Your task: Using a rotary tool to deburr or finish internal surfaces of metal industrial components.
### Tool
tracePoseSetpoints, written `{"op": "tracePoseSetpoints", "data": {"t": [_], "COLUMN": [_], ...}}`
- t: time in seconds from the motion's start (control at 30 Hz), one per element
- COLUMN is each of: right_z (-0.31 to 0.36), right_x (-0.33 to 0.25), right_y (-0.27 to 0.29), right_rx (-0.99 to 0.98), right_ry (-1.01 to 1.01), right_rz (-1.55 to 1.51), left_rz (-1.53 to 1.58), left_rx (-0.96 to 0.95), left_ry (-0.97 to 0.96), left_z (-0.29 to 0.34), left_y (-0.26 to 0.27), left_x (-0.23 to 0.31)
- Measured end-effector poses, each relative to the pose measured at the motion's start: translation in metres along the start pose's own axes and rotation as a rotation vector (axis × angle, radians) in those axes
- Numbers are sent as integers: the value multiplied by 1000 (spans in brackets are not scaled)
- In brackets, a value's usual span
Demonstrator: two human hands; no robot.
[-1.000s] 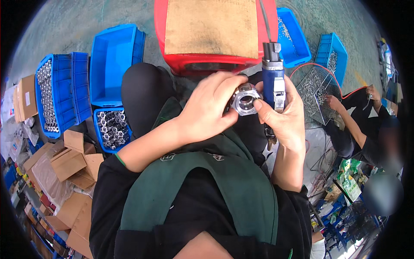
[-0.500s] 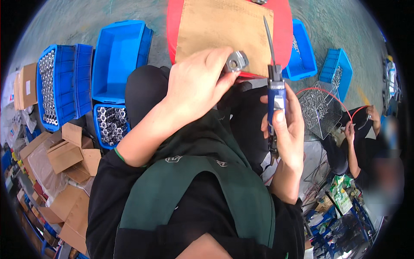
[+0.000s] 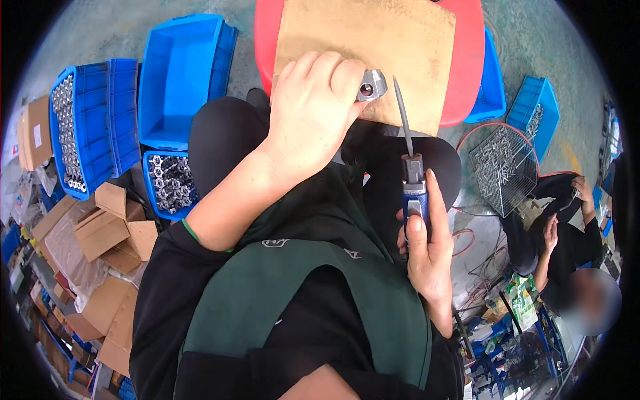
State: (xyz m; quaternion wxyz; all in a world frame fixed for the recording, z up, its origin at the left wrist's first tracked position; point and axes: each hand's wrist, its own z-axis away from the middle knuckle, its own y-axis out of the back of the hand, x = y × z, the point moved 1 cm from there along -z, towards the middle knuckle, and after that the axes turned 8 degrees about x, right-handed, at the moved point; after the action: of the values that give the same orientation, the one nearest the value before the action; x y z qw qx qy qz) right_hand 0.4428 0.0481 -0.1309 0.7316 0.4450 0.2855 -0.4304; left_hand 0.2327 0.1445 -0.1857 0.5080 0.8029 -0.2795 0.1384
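My left hand (image 3: 313, 110) is closed around a small grey metal part with a round hole (image 3: 375, 85), which pokes out past the thumb and index finger. My right hand (image 3: 429, 250) grips a power file (image 3: 414, 200) with a blue body, the thumb lying on its silver lever. Its long dark tapered blade (image 3: 404, 120) points up and slightly left, the tip a little to the right of the metal part and apart from it. Under both hands lies a sheet of brown cardboard (image 3: 400, 40) on a red stool (image 3: 469, 60).
To the left stand blue bins, one bare inside (image 3: 180, 80) and one of dark and silver nut-like parts (image 3: 172, 183). Cardboard boxes (image 3: 110, 227) lie lower left. On the right are a wire basket of metal pieces (image 3: 500, 167), a teal bin (image 3: 533, 113) and a co-worker (image 3: 567, 233) near a red hose.
My right hand has drawn the power file back toward me, its tip dropping and tilting left toward the metal part. My left hand has shifted slightly away from me with the part.
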Motion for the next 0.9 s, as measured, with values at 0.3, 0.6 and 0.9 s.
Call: {"op": "tracePoseSetpoints", "data": {"t": [0.3, 0.6, 0.9], "right_z": [-2, -48, -11], "right_x": [12, -9, 3], "right_y": [-1, -21, -8], "right_rx": [-20, 64, 33], "right_ry": [50, 156, -14], "right_rz": [203, 215, 188], "left_rz": [-41, 28, 41], "left_rx": [89, 57, 60], "left_ry": [-83, -22, -28], "left_z": [-2, 2, 4], "left_y": [-3, -3, -4], "left_x": [-3, 0, -2]}}
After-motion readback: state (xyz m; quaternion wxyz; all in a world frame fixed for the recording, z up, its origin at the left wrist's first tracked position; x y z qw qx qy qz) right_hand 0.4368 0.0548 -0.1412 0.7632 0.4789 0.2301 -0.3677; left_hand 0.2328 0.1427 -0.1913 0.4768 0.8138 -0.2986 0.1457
